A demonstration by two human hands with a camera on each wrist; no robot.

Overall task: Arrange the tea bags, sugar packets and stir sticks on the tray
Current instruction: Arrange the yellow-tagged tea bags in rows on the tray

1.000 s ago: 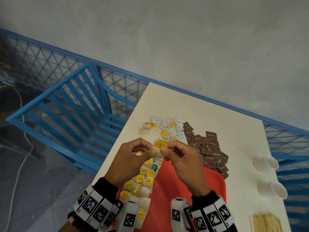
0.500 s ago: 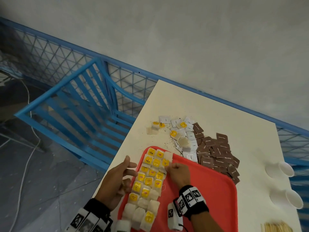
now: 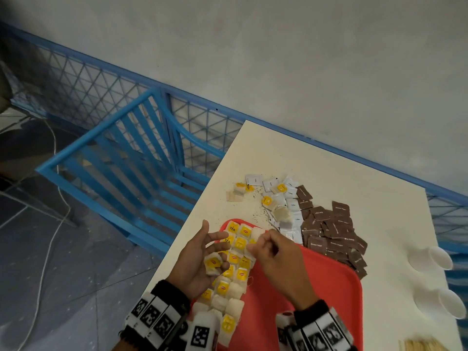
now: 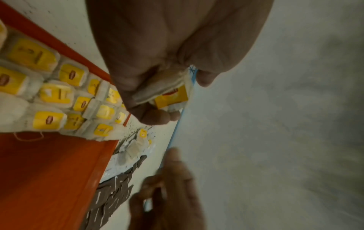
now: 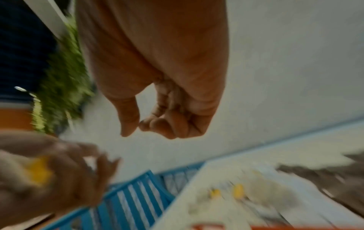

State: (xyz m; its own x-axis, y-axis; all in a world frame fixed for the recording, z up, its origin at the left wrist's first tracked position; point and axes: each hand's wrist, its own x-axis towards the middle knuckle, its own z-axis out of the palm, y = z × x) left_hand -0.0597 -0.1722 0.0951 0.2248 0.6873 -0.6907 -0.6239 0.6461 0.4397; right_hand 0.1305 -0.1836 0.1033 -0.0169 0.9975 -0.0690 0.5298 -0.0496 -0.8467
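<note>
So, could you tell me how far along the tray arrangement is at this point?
Partly done. Rows of yellow-tagged tea bags already line the red plastic tray's left side. The left hand holds one more tea bag; the right hand is curled, seemingly empty. Still on the white table: loose tea bags, brown sugar packets and wooden stir sticks.

Soft, even light fills the scene, with faint shadows and no glare. The head view is sharp at its centre, while the blue railing bends toward the edges. The right wrist view is heavily smeared by motion blur; the left wrist view is softer, blurred at its lower edge.
</note>
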